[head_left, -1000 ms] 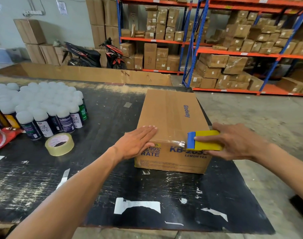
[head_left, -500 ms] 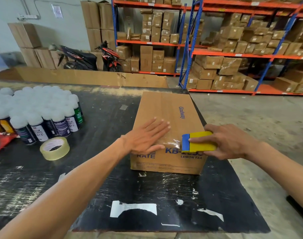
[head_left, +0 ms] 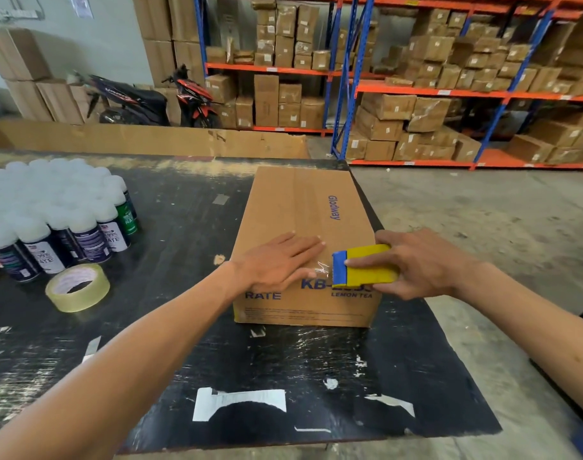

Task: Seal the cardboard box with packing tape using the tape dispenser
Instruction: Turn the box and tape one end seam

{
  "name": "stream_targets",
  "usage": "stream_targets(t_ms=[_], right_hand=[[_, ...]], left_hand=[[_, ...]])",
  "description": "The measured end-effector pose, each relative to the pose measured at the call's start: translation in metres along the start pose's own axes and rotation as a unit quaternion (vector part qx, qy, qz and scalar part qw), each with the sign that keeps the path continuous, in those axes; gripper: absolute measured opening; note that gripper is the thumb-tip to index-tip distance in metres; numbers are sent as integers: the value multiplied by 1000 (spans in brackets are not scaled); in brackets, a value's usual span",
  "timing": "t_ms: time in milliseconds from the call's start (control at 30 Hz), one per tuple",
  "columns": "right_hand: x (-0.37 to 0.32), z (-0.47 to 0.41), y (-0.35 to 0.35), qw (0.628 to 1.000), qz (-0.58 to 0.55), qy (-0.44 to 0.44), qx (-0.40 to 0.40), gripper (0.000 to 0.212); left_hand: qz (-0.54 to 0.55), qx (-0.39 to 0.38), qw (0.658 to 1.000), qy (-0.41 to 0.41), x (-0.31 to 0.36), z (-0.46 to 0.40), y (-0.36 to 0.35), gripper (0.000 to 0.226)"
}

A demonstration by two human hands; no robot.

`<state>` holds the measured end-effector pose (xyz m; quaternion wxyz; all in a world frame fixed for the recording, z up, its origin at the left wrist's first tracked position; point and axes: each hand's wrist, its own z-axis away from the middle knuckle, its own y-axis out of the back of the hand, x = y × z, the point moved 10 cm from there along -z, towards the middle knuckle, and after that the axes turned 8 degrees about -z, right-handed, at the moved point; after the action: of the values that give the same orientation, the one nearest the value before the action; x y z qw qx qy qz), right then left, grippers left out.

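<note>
A brown cardboard box lies on the black table, flaps closed, with clear tape running along its top seam. My left hand rests flat on the box's near top edge, fingers spread over the tape. My right hand grips a yellow tape dispenser with a blue blade end at the box's near right corner. A crinkled bit of clear tape shows between my left fingertips and the blue end.
A loose roll of clear tape lies on the table left of the box. Several white-capped spray cans stand at the far left. The table's right edge runs close beside the box. Shelves of cartons and a parked scooter stand behind.
My left hand slid right along the box's near edge, towards the dispenser, smoothing the tape. The dispenser and right hand stayed at the near right corner.
</note>
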<state>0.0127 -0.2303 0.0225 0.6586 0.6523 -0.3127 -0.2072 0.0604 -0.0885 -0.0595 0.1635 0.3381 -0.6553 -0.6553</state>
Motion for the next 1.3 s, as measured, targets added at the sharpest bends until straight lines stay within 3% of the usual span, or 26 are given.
stream_targets(t_ms=[167,433,700,833,933,1100,1300], right_hand=[[-6,2,4,998,12,32,59,54],[6,7,-1,1000,14,2,15,61],[67,81,-6,999,-7,-40,24,55],[72,81,-17,999,8,-44,15,56],[76,84,-17,999,6,-43,30,57],[80,89,-22,998,-29,-34,35,58],[92,108,-17,998,-43,-10,36,58]], left_hand=[[2,-32,999,-14,2,-4,-19,66],[-9,-22,1000,3,0,-2,-15,80],[-19,-25,999,5,0,0,-10,83],[-100,24,995,-2,23,-23,14,78],[-91,46,995,13,39,-48,22,80],[-42,-20,999,-1,49,-64,-8,76],[-46,-24,999,-12,44,-64,-13,85]])
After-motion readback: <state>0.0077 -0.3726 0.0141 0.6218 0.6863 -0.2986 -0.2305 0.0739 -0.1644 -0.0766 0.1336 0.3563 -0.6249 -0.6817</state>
